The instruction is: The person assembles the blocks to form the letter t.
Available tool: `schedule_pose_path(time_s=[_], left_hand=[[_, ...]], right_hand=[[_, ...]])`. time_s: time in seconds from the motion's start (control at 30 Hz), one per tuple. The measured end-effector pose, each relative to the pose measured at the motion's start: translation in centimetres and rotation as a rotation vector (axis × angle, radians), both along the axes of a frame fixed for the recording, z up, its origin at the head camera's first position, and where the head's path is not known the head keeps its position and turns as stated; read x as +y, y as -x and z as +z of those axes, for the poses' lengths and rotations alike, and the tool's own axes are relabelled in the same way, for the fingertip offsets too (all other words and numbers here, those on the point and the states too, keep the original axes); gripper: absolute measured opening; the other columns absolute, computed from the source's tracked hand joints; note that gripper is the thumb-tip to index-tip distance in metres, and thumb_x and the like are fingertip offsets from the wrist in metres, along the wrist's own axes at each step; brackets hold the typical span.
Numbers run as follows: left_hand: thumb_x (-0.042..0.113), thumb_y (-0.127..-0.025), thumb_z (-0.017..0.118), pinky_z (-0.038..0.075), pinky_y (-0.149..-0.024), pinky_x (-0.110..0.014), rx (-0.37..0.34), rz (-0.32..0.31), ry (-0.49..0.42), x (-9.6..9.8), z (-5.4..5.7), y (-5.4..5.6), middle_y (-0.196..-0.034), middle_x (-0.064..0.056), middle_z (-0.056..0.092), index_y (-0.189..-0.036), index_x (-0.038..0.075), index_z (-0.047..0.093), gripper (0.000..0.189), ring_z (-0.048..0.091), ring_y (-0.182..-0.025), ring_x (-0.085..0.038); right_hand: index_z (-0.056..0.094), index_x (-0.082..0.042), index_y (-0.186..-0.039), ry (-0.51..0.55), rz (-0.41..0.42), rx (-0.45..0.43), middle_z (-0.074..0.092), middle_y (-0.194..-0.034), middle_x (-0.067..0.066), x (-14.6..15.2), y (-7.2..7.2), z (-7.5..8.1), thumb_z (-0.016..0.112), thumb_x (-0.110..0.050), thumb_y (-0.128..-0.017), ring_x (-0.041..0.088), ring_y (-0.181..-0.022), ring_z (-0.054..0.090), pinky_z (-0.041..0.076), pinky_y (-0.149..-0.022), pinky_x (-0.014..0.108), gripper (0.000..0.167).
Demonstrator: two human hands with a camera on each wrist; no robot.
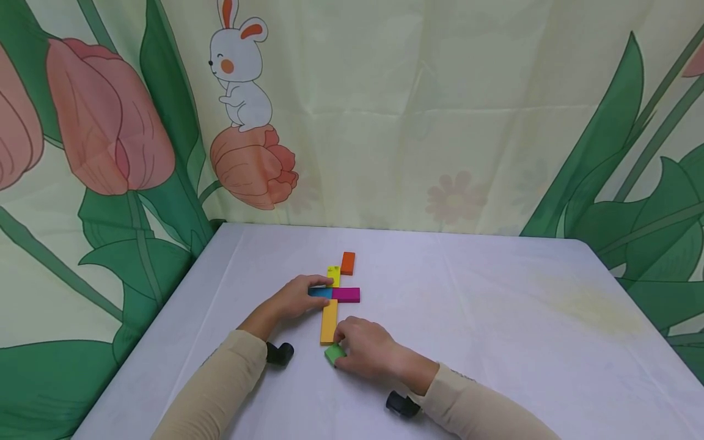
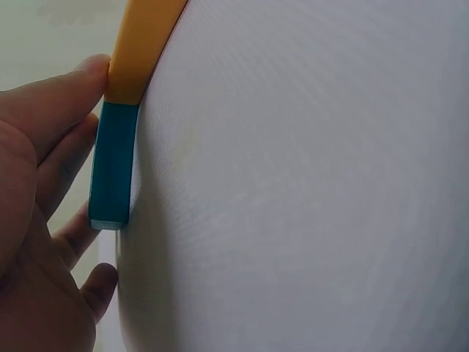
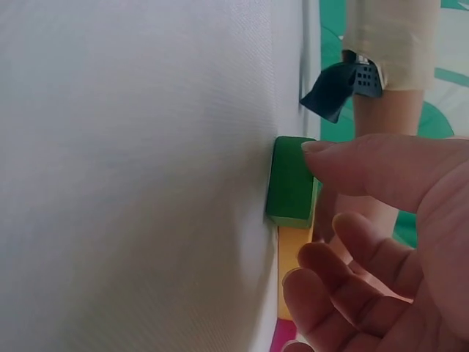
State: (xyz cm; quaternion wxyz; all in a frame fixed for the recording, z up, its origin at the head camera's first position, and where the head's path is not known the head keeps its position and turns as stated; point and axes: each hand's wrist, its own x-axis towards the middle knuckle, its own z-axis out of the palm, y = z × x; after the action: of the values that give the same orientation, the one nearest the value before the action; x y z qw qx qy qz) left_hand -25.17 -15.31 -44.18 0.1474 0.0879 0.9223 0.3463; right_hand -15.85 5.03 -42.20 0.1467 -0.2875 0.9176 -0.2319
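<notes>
Small coloured blocks form a cross-like figure on the white table. My left hand reaches in from the left, fingers mostly straight, and rests against the blue block, its thumb at the end of the yellow-orange block. Beyond that hand lies a yellow block, partly hidden by a finger. A magenta block continues the blue one to the right. My right hand pinches a green block at the near end of the yellow-orange block, thumb on it in the right wrist view.
An orange block lies at the far end of the figure, right of the yellow one. Black wrist cameras stick out below both sleeves. Behind the white table hangs a curtain printed with tulips and a rabbit.
</notes>
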Motion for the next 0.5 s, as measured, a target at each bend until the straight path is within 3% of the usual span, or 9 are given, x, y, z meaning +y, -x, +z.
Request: schedule_pose_path(time_s=[0.5], left_hand=[[0.025,-0.089,0.078,0.040,-0.108,-0.053,-0.001,0.006,0.016,0.06,0.11,0.03,-0.142,-0.004,0.055,-0.138,0.023,0.062,0.052,0.042,-0.137,-0.030]], right_hand=[[0.065,-0.015,-0.104,0.018,-0.046,-0.046,0.056,-0.088,-0.009,-0.17,0.08,0.12,0.085,-0.028,-0.080,0.007,-0.080,0.052,0.047,-0.067,0.022,0.033]])
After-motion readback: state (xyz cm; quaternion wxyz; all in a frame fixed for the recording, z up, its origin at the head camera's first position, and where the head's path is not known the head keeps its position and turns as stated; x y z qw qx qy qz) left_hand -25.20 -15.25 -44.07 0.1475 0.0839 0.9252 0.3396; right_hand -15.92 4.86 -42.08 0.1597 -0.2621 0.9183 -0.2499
